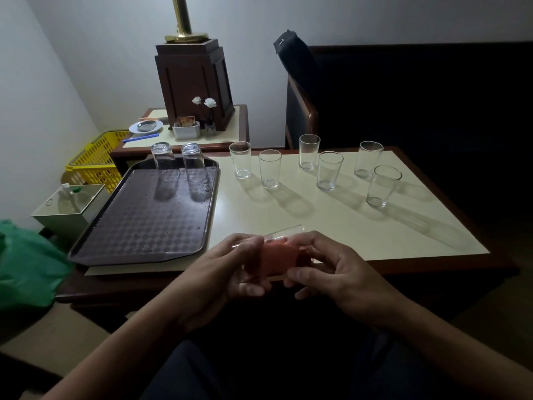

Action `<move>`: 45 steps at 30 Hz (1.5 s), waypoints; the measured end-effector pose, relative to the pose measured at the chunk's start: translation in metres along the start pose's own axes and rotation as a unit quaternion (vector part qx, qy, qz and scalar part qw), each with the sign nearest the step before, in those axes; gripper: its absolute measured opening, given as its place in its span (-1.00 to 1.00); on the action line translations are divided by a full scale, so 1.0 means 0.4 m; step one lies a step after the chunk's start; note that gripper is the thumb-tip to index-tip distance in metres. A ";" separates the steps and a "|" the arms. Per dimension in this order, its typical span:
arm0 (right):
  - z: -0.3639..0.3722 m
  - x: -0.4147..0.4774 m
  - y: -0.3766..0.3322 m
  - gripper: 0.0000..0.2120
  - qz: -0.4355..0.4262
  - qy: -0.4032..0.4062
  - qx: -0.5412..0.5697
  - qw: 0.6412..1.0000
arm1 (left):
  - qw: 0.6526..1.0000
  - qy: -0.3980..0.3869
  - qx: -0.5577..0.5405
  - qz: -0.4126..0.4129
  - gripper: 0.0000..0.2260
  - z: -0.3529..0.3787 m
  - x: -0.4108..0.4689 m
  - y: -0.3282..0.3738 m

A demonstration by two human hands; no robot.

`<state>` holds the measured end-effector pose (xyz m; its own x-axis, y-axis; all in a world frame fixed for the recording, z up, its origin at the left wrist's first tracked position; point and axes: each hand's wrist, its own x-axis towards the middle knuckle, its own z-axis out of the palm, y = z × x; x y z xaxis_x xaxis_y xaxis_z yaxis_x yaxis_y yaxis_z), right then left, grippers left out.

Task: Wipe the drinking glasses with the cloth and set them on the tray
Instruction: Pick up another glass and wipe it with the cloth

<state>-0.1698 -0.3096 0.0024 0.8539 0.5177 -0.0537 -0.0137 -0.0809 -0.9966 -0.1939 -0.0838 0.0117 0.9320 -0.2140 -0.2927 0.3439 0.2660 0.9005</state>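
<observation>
My left hand [233, 267] grips a clear drinking glass [284, 231] lying on its side over the table's near edge. A pink cloth [278, 258] is stuffed inside that glass, and my right hand [323, 267] pinches the cloth at the glass's mouth. Two glasses, one [165, 163] beside the other [196, 166], stand upside down at the far end of the dark purple tray [138, 226]. Several upright glasses [270, 168] stand on the cream table [331, 223] to the right of the tray.
A side table behind holds a dark wooden lamp base [196, 82], a saucer [145, 127] and small flowers [204, 102]. A yellow basket [95, 160], a white bin [69, 209] and a green bag [26, 264] sit to the left. A dark chair [403, 96] stands behind the table.
</observation>
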 end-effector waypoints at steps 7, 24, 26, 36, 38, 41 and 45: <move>-0.009 0.009 -0.010 -0.55 0.041 0.001 0.072 0.997 | 0.975 -0.002 0.144 0.172 -0.55 -0.022 -0.018 0.017; -0.012 0.012 -0.001 -0.73 0.069 0.058 0.114 0.989 | 0.941 0.045 0.255 0.219 -0.50 -0.012 -0.003 -0.014; -0.015 0.012 -0.001 -0.71 0.046 0.056 0.097 0.993 | 0.971 0.045 0.196 0.132 -0.46 -0.002 -0.005 -0.013; -0.019 0.010 0.006 -0.55 0.074 0.037 0.087 0.993 | 0.931 0.032 0.277 0.237 -0.51 -0.043 0.001 -0.004; -0.028 0.017 0.009 -0.59 0.102 0.047 0.129 0.985 | 0.903 0.042 0.331 0.272 -0.51 -0.050 0.002 -0.004; -0.057 0.031 0.002 -0.65 0.110 0.097 0.200 0.969 | 0.903 0.087 0.333 0.258 -0.51 -0.070 0.001 -0.003; -0.104 0.030 -0.007 -0.66 0.001 0.183 0.099 0.978 | 0.977 0.097 0.148 0.117 -0.60 -0.049 0.007 0.003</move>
<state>-0.1380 -0.3385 0.0070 0.9822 0.1756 -0.0670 -0.0862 0.1042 -0.9908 -0.1886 -0.0657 0.0056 0.9953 0.0097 -0.0967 0.0967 -0.0038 0.9953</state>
